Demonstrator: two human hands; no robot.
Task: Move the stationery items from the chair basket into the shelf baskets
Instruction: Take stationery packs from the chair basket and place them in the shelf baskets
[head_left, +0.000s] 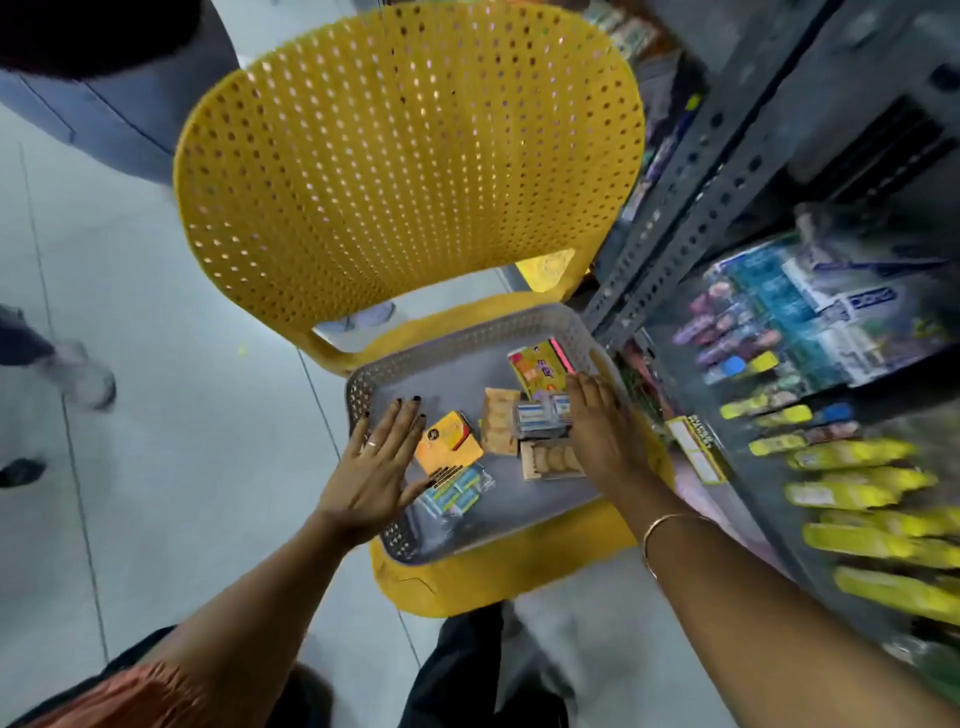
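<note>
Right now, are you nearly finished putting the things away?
Not yet. The shelf baskets already hold plenty, though who put it there is unclear. Both hands are open: left hand, right hand reaching over the packets. About six packs remain in the grey basket.

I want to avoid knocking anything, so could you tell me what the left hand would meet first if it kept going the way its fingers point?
The left hand points toward the basket's far-left wall. It would probably meet that wall first; the floor ahead looks bare, though height is unclear.
</note>
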